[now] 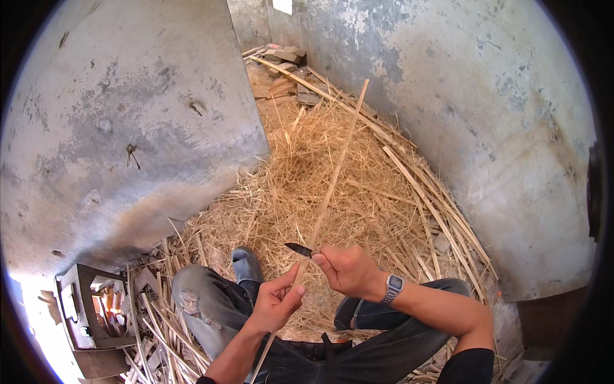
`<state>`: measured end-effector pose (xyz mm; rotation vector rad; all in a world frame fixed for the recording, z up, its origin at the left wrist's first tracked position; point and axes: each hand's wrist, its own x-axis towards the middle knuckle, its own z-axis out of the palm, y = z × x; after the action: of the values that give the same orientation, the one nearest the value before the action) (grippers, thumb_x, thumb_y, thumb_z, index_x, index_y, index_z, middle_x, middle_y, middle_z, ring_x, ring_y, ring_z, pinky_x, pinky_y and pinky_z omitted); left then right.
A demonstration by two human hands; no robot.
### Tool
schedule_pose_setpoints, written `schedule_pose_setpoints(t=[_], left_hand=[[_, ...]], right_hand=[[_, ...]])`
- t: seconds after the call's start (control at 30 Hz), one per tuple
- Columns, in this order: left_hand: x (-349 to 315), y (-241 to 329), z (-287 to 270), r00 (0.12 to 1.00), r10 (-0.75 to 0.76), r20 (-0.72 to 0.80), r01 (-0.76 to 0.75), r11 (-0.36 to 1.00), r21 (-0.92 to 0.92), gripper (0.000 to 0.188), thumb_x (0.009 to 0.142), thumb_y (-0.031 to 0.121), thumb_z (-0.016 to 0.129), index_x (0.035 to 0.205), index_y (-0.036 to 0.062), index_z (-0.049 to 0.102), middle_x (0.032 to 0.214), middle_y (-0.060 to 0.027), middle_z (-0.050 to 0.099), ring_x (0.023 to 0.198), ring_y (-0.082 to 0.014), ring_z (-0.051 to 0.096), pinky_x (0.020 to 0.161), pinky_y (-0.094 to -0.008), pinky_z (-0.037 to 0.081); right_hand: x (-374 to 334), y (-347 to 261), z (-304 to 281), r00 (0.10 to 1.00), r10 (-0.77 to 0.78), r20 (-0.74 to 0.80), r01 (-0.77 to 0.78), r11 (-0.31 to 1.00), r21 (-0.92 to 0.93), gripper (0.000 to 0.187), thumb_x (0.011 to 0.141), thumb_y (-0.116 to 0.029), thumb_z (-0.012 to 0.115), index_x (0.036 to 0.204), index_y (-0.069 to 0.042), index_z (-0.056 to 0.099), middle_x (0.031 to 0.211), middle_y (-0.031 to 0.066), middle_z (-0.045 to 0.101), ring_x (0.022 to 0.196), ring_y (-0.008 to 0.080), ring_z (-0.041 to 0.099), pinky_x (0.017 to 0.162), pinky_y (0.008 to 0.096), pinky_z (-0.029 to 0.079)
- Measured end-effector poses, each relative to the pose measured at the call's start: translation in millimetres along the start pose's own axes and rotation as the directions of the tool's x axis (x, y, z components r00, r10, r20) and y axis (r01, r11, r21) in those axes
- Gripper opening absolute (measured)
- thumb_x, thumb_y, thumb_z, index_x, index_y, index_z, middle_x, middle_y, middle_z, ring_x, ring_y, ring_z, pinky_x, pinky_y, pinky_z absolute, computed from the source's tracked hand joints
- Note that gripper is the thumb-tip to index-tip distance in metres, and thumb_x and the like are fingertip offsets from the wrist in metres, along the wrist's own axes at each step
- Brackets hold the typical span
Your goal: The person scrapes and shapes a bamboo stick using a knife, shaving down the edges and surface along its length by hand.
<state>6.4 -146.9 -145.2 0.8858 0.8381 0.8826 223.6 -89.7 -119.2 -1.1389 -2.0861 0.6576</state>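
Basically, the person's left hand (276, 301) is pinching a long bamboo strip (334, 179) just below the knife (298, 249), which the right hand (348, 270) is gripping clenched. Strip looks light, springy, splintery; best held near the blade.

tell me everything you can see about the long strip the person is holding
The strip is a long, thin, pale tan sliver that looks like split bamboo or cane. It runs slanted from low near the lap, up past both hands, to its far end out over the heap of shavings. The left hand pinches it low down. The right hand holds a small dark knife with the blade against it.
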Motion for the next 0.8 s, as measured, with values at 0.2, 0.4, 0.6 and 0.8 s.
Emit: schedule_pose_setpoints(t=[0.2,0.4,0.6,0.8], left_hand=[[1,4,2,0.999,0.018,0.049,-0.014,0.997,-0.079,0.056,0.105,0.004,0.058,0.157,-0.0036,0.037,0.074,0.0064,0.049,0.059,-0.0010,0.038,0.051,-0.0213,0.031],[-3,-2,1,0.994,0.034,0.106,-0.023,0.994,-0.110,0.056,0.105,0.003,0.058,0.157,-0.0024,0.037,0.074,0.0060,0.049,0.058,-0.0019,0.038,0.050,-0.0224,0.030],[-2,4,-1,0.995,0.032,0.092,-0.011,0.974,-0.225,0.054,0.106,0.003,0.056,0.157,-0.0003,0.039,0.073,0.0051,0.049,0.057,-0.0029,0.037,0.049,-0.0235,0.030],[-2,8,-3,0.998,-0.041,0.037,0.047,0.978,-0.204,0.051,0.107,0.004,0.055,0.156,0.0023,0.041,0.067,0.0053,0.044,0.052,-0.0035,0.032,0.049,-0.0247,0.030]], right_hand=[[11,7,-12,0.992,0.038,-0.121,-0.025,0.994,0.104,0.032,0.106,-0.025,0.057,0.082,-0.004,0.056,0.059,0.0181,0.054,0.052,0.0390,0.055,0.049,0.0461,0.042],[30,23,-39,0.941,0.112,-0.320,-0.144,0.986,-0.078,0.033,0.107,-0.023,0.056,0.081,-0.003,0.054,0.061,0.0186,0.053,0.051,0.0381,0.054,0.048,0.0450,0.040],[13,9,-13,0.989,0.115,-0.088,-0.122,0.990,-0.074,0.033,0.106,-0.023,0.056,0.080,-0.003,0.053,0.061,0.0190,0.054,0.054,0.0388,0.059,0.049,0.0450,0.043],[0,-4,6,0.999,0.039,-0.003,-0.038,0.993,0.110,0.032,0.106,-0.023,0.056,0.080,-0.004,0.054,0.056,0.0178,0.052,0.051,0.0366,0.057,0.048,0.0443,0.042]])
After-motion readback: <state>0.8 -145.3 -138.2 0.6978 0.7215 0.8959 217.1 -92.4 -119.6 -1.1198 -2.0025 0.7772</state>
